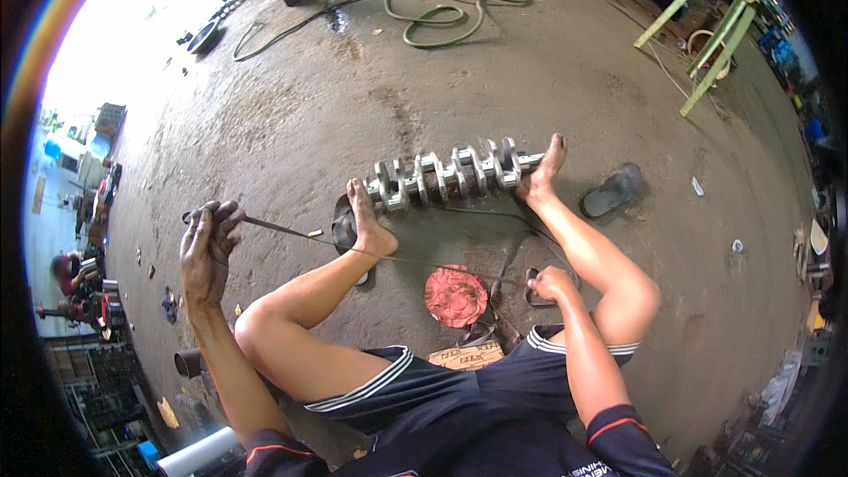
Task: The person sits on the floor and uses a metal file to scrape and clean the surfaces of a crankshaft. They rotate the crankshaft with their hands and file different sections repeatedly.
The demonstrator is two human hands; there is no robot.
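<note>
With my left hand (207,256), raised at the left, I grip one end of a long dark strip (389,256). It runs taut across my left shin to my right hand (552,284), closed on it near my right knee. A loop of the strip hangs beside the right fist. Beyond my hands a metal crankshaft (449,178) lies crosswise on the floor, between my two bare feet. More dark strip trails behind its near side toward my right leg. Neither hand touches the crankshaft.
A red cloth bundle (455,296) and a piece of cardboard (468,356) lie between my legs. One sandal (611,193) is by my right foot, another (344,223) by my left. A green hose (433,13) coils farther off. A green metal stand (711,35) is at far right.
</note>
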